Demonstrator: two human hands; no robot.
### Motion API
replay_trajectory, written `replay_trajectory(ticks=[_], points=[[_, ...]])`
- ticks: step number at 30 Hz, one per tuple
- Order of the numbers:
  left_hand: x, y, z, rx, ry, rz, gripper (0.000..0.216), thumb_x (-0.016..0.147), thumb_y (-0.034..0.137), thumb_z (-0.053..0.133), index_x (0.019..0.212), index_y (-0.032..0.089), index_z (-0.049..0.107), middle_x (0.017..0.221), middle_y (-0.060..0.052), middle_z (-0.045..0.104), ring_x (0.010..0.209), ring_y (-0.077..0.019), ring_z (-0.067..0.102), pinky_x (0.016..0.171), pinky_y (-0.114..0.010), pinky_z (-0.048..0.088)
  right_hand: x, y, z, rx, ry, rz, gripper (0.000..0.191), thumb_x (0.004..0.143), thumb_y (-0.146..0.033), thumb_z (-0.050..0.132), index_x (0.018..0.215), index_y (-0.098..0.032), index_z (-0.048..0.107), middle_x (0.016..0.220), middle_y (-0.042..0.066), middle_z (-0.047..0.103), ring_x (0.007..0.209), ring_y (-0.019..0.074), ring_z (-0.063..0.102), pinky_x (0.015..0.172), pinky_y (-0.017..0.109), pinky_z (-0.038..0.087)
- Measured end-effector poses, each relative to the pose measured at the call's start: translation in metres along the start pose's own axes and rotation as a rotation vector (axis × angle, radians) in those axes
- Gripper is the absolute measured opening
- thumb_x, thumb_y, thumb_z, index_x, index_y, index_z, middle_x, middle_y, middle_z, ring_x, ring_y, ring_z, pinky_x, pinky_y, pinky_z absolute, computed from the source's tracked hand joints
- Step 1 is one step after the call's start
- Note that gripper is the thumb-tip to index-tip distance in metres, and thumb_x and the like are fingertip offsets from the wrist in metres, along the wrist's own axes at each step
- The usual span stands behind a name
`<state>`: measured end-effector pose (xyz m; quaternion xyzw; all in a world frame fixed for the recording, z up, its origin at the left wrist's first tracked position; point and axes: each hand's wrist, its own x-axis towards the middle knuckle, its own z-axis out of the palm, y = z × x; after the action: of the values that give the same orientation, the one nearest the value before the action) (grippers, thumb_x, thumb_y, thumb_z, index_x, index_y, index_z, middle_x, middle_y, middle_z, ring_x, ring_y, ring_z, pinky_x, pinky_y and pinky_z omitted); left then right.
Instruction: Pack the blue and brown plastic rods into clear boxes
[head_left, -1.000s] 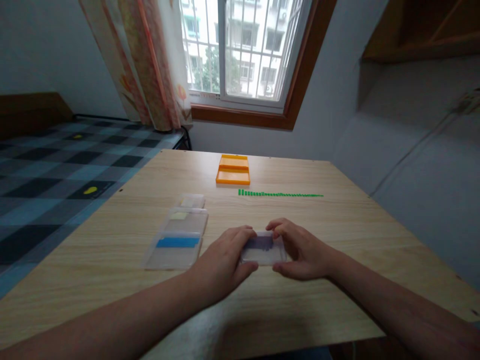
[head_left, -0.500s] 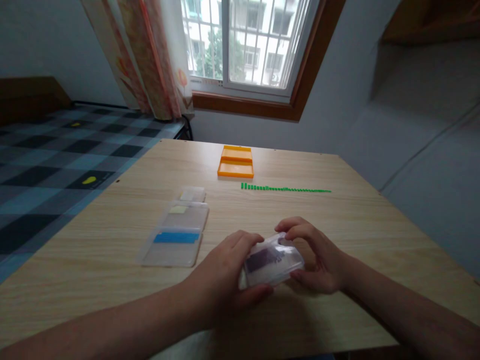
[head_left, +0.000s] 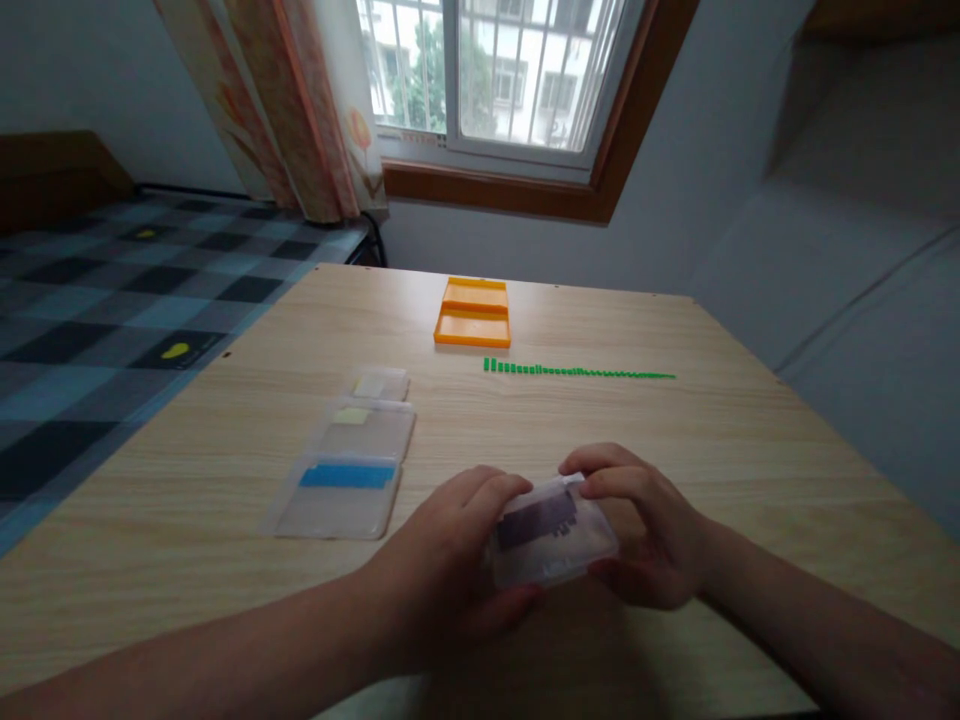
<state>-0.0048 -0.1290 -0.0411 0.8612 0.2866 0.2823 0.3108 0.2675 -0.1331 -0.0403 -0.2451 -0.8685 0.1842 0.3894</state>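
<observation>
Between my hands, above the near part of the table, is a clear plastic box (head_left: 581,548) with dark purplish pieces (head_left: 536,518) showing inside. My left hand (head_left: 457,545) grips its left end, thumb below and fingers along the top edge. At the right end, my right hand (head_left: 652,530) pinches the box with the fingers on the far corner and the thumb at the near corner. The lid looks closed, though I cannot make out its seam. Beyond my hands runs a row of small green pieces (head_left: 536,369), shrinking in size toward the right.
Several clear flat boxes lie in a column at the left: one with blue pieces (head_left: 349,475), one with pale yellow pieces (head_left: 349,416), and a smaller box (head_left: 390,384). An open orange case (head_left: 472,342) sits at the table's far side. A checkered bed (head_left: 150,300) adjoins on the left.
The box is tilted so its dark contents show more clearly, with less glare. Both hands keep hold of it and have shifted slightly right and down in view. The head view has dipped a little.
</observation>
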Motion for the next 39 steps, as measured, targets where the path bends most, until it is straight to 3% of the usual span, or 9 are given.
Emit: replay_trajectory(ticks=[8, 16, 19, 22, 25, 29, 34, 39], points=[[0.003, -0.007, 0.002, 0.163, -0.019, -0.006, 0.068, 0.077, 0.02, 0.079, 0.137, 0.023, 0.047, 0.133, -0.012, 0.058, 0.119, -0.0302, 0.058, 0.102, -0.046, 0.052, -0.003, 0.012, 0.009, -0.029, -0.034, 0.022, 0.061, 0.085, -0.033, 0.074, 0.138, -0.025, 0.045, 0.133, 0.016, 0.058, 0.121, 0.029, 0.062, 0.098, 0.042, 0.056], [0.007, -0.004, 0.0, 0.293, 0.003, 0.086, 0.064, 0.079, 0.02, 0.066, 0.14, 0.019, 0.046, 0.137, -0.015, 0.057, 0.123, -0.0337, 0.055, 0.108, -0.053, 0.047, -0.01, 0.028, 0.027, -0.094, 0.013, -0.003, 0.065, 0.083, -0.029, 0.071, 0.143, -0.023, 0.045, 0.138, 0.017, 0.057, 0.128, 0.031, 0.059, 0.104, 0.047, 0.054], [0.008, -0.003, -0.002, 0.307, -0.001, 0.135, 0.062, 0.078, 0.019, 0.064, 0.137, 0.019, 0.048, 0.137, -0.014, 0.058, 0.122, -0.0326, 0.055, 0.108, -0.051, 0.047, -0.012, 0.034, 0.032, -0.123, -0.003, -0.027, 0.075, 0.087, -0.046, 0.069, 0.152, -0.023, 0.04, 0.145, 0.019, 0.052, 0.131, 0.0337, 0.056, 0.106, 0.051, 0.052], [0.009, -0.007, -0.003, 0.315, 0.018, 0.163, 0.06, 0.077, 0.019, 0.063, 0.135, 0.019, 0.05, 0.137, -0.016, 0.057, 0.124, -0.0337, 0.054, 0.109, -0.053, 0.046, -0.016, 0.043, 0.034, -0.169, 0.069, -0.047, 0.083, 0.091, -0.069, 0.056, 0.158, -0.025, 0.034, 0.153, 0.019, 0.045, 0.137, 0.0364, 0.051, 0.109, 0.055, 0.049], [0.011, -0.013, -0.01, 0.307, 0.047, 0.188, 0.06, 0.075, 0.017, 0.062, 0.134, 0.021, 0.05, 0.136, -0.016, 0.057, 0.124, -0.0333, 0.054, 0.108, -0.054, 0.046, -0.02, 0.053, 0.034, -0.204, 0.172, 0.017, 0.081, 0.098, -0.072, 0.041, 0.162, -0.025, 0.027, 0.156, 0.017, 0.043, 0.142, 0.0359, 0.046, 0.112, 0.055, 0.046], [0.015, -0.012, -0.035, 0.286, 0.047, 0.222, 0.059, 0.076, 0.017, 0.063, 0.133, 0.024, 0.052, 0.134, -0.012, 0.059, 0.125, -0.0313, 0.056, 0.108, -0.051, 0.047, -0.021, 0.061, 0.032, -0.228, 0.228, 0.092, 0.074, 0.102, -0.065, 0.037, 0.163, -0.024, 0.025, 0.154, 0.018, 0.046, 0.14, 0.0348, 0.048, 0.107, 0.053, 0.051], [0.011, -0.005, -0.084, 0.287, 0.08, 0.197, 0.055, 0.086, 0.025, 0.064, 0.139, 0.025, 0.049, 0.143, -0.013, 0.055, 0.131, -0.0311, 0.053, 0.111, -0.05, 0.045, -0.019, 0.063, 0.035, -0.24, 0.247, 0.123, 0.068, 0.103, -0.063, 0.04, 0.161, -0.028, 0.03, 0.151, 0.015, 0.05, 0.138, 0.0341, 0.05, 0.107, 0.053, 0.051], [0.0, -0.026, -0.133, 0.335, 0.101, 0.079, 0.045, 0.088, 0.024, 0.064, 0.133, 0.024, 0.057, 0.142, -0.012, 0.057, 0.132, -0.0306, 0.054, 0.113, -0.049, 0.044, -0.019, 0.063, 0.037, -0.246, 0.255, 0.143, 0.064, 0.103, -0.056, 0.046, 0.159, -0.028, 0.034, 0.147, 0.015, 0.054, 0.134, 0.0332, 0.053, 0.106, 0.053, 0.051]])
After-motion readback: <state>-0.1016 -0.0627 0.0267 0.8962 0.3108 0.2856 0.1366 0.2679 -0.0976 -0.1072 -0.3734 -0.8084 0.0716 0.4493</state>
